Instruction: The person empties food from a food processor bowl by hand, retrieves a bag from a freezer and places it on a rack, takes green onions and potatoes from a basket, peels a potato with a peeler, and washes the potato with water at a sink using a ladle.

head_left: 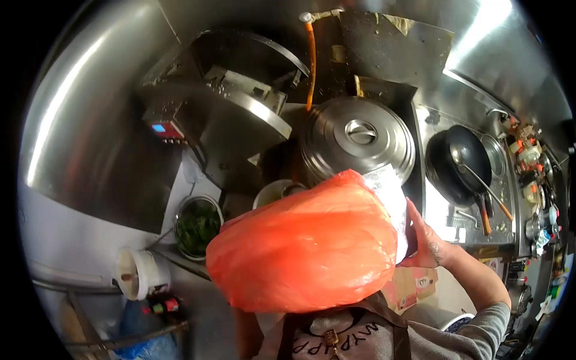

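A large, bulging red-orange plastic bag [306, 246] fills the middle of the view, in front of my chest. At its right end a white and silvery package [389, 195] shows beside the bag. My right hand [425, 240] is against the right side of this package, thumb up along its edge; the other fingers are mostly hidden behind it. The bag hides my left hand; only a dark part of the left arm shows below it. Beyond the bag stands a big steel pot [359, 141] with its lid on.
Dark woks [459, 165] with a ladle lie on the right counter, near jars and bottles. A bowl of green leaves [199, 227] and a white bucket [143, 275] stand at left. Behind them is a large steel cooker with its round lid raised [240, 114].
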`<state>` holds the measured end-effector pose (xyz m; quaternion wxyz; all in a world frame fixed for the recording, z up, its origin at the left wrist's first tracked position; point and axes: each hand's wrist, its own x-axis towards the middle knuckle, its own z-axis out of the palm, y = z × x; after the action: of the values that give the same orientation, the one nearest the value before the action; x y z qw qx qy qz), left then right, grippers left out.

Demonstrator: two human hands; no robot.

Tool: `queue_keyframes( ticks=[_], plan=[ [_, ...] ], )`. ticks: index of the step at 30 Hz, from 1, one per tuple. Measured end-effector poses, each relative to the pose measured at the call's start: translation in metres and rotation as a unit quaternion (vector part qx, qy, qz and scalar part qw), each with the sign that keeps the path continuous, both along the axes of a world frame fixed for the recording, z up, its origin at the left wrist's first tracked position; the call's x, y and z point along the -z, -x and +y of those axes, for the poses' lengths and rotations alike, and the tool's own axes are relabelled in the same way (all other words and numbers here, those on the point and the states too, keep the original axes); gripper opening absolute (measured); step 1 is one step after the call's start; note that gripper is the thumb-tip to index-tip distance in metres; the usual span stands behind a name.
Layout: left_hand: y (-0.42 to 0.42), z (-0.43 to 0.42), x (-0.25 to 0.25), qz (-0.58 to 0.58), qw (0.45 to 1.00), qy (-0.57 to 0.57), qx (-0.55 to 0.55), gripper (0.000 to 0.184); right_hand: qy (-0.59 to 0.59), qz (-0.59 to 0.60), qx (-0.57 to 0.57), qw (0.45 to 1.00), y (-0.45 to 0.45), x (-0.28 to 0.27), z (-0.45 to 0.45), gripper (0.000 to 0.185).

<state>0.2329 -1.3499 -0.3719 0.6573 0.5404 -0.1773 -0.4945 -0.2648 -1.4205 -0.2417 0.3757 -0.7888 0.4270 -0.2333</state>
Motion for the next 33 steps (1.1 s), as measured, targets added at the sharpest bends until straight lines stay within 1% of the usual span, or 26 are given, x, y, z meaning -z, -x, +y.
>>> queue_keyframes(
  ticks=[2,3,6,7,8,9,10,11,12,13,14,15,16,18,20,22,24,25,26,28,29,31,32,33],
  plan=[
    [-0.010,-0.043,-0.028,-0.047,0.999,0.018,0.004,0.043,-0.091,-0.099,-0.005,0.991,-0.002,0.019,-0.041,0.130],
    [-0.015,-0.065,-0.045,-0.074,0.997,0.027,0.006,0.043,-0.151,-0.137,0.025,0.979,-0.008,0.023,-0.062,0.130],
    [-0.028,-0.134,-0.098,-0.165,0.984,0.068,0.014,0.043,-0.217,-0.257,0.122,0.934,-0.022,0.043,-0.127,0.102],
    [-0.030,-0.156,-0.116,-0.194,0.977,0.082,0.016,0.042,-0.242,-0.296,0.134,0.914,-0.028,0.050,-0.152,0.094],
    [-0.031,-0.175,-0.134,-0.225,0.969,0.095,0.020,0.042,-0.291,-0.369,0.130,0.873,-0.037,0.059,-0.178,0.089],
    [-0.032,-0.199,-0.153,-0.257,0.960,0.109,0.023,0.042,-0.363,-0.452,0.100,0.809,-0.049,0.066,-0.208,0.084],
    [-0.032,-0.222,-0.173,-0.287,0.949,0.123,0.029,0.042,-0.438,-0.524,0.064,0.728,-0.057,0.068,-0.235,0.080],
    [-0.032,-0.242,-0.190,-0.315,0.939,0.136,0.035,0.042,-0.494,-0.568,0.038,0.657,-0.062,0.071,-0.259,0.077],
    [-0.032,-0.265,-0.207,-0.343,0.927,0.148,0.045,0.042,-0.384,-0.546,0.026,0.744,-0.070,0.072,-0.278,0.084],
    [-0.031,-0.289,-0.225,-0.370,0.914,0.159,0.055,0.042,-0.266,-0.514,0.032,0.814,-0.077,0.073,-0.297,0.093],
    [-0.031,-0.311,-0.241,-0.395,0.900,0.169,0.071,0.042,-0.090,-0.439,-0.009,0.894,-0.084,0.073,-0.316,0.106],
    [-0.028,-0.334,-0.255,-0.418,0.887,0.178,0.082,0.041,-0.112,-0.430,0.009,0.896,-0.092,0.073,-0.341,0.124],
    [-0.027,-0.358,-0.268,-0.439,0.873,0.187,0.096,0.041,-0.057,-0.387,0.020,0.920,-0.097,0.069,-0.360,0.119],
    [-0.024,-0.408,-0.294,-0.474,0.845,0.206,0.133,0.041,-0.047,-0.428,0.018,0.902,-0.114,0.079,-0.400,0.116],
    [-0.020,-0.452,-0.312,-0.500,0.819,0.224,0.171,0.041,-0.086,-0.456,0.034,0.885,-0.129,0.082,-0.429,0.112],
    [-0.014,-0.494,-0.326,-0.519,0.791,0.241,0.215,0.040,-0.144,-0.432,0.075,0.887,-0.147,0.098,-0.450,0.112],
    [-0.005,-0.530,-0.331,-0.528,0.769,0.256,0.253,0.040,-0.074,-0.435,0.070,0.895,-0.158,0.103,-0.469,0.114],
    [-0.001,-0.548,-0.332,-0.532,0.757,0.262,0.274,0.040,-0.052,-0.416,0.080,0.904,-0.164,0.111,-0.479,0.117],
    [0.004,-0.561,-0.331,-0.538,0.745,0.264,0.293,0.040,-0.053,-0.420,0.084,0.902,-0.166,0.111,-0.481,0.117],
    [0.011,-0.587,-0.329,-0.546,0.722,0.265,0.333,0.040,-0.188,-0.454,0.089,0.866,-0.173,0.112,-0.484,0.119],
    [0.013,-0.599,-0.326,-0.543,0.714,0.266,0.354,0.040,-0.189,-0.457,0.092,0.864,-0.177,0.117,-0.487,0.119],
    [0.015,-0.621,-0.317,-0.491,0.732,0.256,0.397,0.039,-0.176,-0.420,0.125,0.881,-0.185,0.130,-0.487,0.118],
    [0.015,-0.631,-0.311,-0.416,0.769,0.248,0.417,0.039,-0.175,-0.423,0.128,0.880,-0.187,0.132,-0.486,0.118],
    [0.015,-0.642,-0.305,-0.339,0.802,0.237,0.430,0.039,-0.204,-0.418,0.138,0.875,-0.188,0.134,-0.483,0.118]
  ],
)
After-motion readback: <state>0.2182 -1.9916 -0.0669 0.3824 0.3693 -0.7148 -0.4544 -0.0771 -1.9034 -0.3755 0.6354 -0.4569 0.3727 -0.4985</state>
